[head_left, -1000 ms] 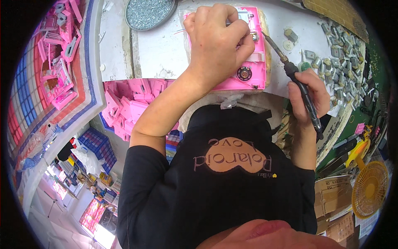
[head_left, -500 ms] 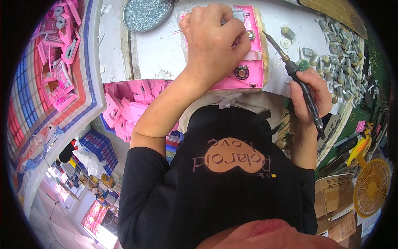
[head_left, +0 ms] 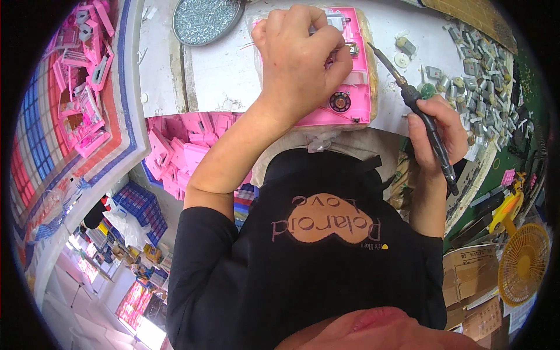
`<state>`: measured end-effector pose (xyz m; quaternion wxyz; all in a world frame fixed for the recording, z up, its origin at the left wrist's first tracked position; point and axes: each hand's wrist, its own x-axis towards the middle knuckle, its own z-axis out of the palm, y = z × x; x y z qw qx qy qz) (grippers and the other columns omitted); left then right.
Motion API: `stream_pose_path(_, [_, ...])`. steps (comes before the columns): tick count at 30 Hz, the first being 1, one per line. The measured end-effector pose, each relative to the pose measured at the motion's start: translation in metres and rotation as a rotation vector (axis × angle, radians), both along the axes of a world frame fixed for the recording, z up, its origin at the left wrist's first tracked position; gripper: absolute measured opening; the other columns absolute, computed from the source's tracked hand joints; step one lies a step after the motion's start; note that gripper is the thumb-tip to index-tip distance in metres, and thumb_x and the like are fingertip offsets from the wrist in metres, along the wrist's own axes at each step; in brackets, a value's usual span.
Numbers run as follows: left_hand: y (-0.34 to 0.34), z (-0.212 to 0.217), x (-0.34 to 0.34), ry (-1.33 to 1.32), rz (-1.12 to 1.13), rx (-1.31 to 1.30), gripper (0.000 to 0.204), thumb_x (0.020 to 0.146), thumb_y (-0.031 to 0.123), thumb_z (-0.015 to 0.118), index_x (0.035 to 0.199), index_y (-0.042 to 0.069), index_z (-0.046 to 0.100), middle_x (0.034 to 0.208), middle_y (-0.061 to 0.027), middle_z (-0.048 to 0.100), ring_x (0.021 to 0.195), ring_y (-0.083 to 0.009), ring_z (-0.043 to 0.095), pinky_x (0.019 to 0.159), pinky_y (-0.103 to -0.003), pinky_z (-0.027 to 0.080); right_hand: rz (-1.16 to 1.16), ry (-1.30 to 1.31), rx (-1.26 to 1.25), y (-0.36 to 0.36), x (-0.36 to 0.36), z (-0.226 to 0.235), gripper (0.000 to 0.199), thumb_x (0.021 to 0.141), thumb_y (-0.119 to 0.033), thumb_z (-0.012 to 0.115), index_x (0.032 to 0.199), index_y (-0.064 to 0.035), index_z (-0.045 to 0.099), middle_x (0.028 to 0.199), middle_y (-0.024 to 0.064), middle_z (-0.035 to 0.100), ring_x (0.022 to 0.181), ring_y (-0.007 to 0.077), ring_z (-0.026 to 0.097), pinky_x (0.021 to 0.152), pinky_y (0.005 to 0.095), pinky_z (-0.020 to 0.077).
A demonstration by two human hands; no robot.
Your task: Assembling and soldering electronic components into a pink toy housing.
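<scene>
Here, hands grip a glossy pink plastic casing (head_left: 350, 87) and slim black soldering iron (head_left: 429, 128).

A flat pink plastic housing (head_left: 350, 99) lay open-side up on the white tabletop (head_left: 221, 76), a small round black part showing inside. A black-handled soldering iron (head_left: 429, 125) slanted beside it, tip just off the housing's right edge.

Small assembly workshop — white workbench (head_left: 221, 76), bins of pink plastic parts (head_left: 81, 87), tray of screws (head_left: 205, 18), soldering iron (head_left: 423, 116), loose metal components (head_left: 484, 76).

Single head-worn fisheye view, looking steeply down, close over white workbench (head_left: 227, 76), edges bowed
</scene>
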<state>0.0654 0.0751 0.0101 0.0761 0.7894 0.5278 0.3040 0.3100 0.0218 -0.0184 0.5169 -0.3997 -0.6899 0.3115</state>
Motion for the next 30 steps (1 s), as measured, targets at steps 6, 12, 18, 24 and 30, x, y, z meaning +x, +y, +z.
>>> stream_pose_path(6, [-0.001, 0.002, 0.002, -0.044, 0.018, -0.01, 0.015, 0.072, 0.015, 0.074, 0.073, 0.009, 0.061, 0.087, -0.0086, 0.054, 0.085, -0.0298, 0.052, 0.076, -0.045, 0.034, 0.015, 0.017, 0.001, 0.0, -0.001, 0.0, 0.03, 0.08, 0.002, 0.08, 0.107, 0.0029, 0.068, 0.074, 0.0066, 0.061, 0.062, 0.0144, 0.053, 0.056, 0.025, 0.0377])
stream_pose_path(12, [-0.001, 0.002, 0.002, -0.04, 0.02, -0.007, 0.015, 0.071, 0.015, 0.074, 0.073, 0.009, 0.061, 0.086, -0.0084, 0.054, 0.085, -0.0295, 0.052, 0.076, -0.045, 0.034, 0.018, 0.015, -0.019, -0.001, 0.0, 0.002, 0.029, 0.079, 0.003, 0.08, 0.105, 0.0033, 0.069, 0.077, 0.0083, 0.064, 0.063, 0.0155, 0.055, 0.056, 0.0253, 0.0392])
stream_pose_path(18, [-0.001, 0.001, 0.002, -0.036, 0.021, -0.009, 0.016, 0.071, 0.015, 0.075, 0.073, 0.009, 0.06, 0.086, -0.0083, 0.053, 0.084, -0.0294, 0.051, 0.076, -0.045, 0.034, 0.023, 0.031, -0.035, -0.002, 0.0, 0.001, 0.028, 0.078, 0.003, 0.079, 0.105, 0.0032, 0.069, 0.077, 0.0084, 0.064, 0.062, 0.0152, 0.055, 0.056, 0.0255, 0.0392])
stream_pose_path(24, [-0.001, -0.002, 0.001, -0.019, 0.006, 0.031, 0.014, 0.072, 0.015, 0.075, 0.077, 0.01, 0.063, 0.087, -0.0081, 0.054, 0.085, -0.029, 0.052, 0.077, -0.045, 0.034, 0.014, 0.015, -0.014, -0.003, -0.001, 0.003, 0.029, 0.079, 0.003, 0.08, 0.105, 0.0024, 0.069, 0.077, 0.0086, 0.064, 0.063, 0.0154, 0.055, 0.056, 0.0256, 0.0398])
stream_pose_path(30, [-0.001, -0.013, -0.003, -0.087, -0.048, 0.067, 0.017, 0.073, 0.016, 0.078, 0.085, 0.012, 0.067, 0.094, -0.0071, 0.057, 0.09, -0.0279, 0.053, 0.08, -0.045, 0.035, 0.019, 0.026, -0.02, -0.004, 0.0, 0.002, 0.03, 0.078, 0.003, 0.08, 0.106, 0.0021, 0.068, 0.078, 0.0095, 0.065, 0.062, 0.0162, 0.056, 0.055, 0.0258, 0.0406])
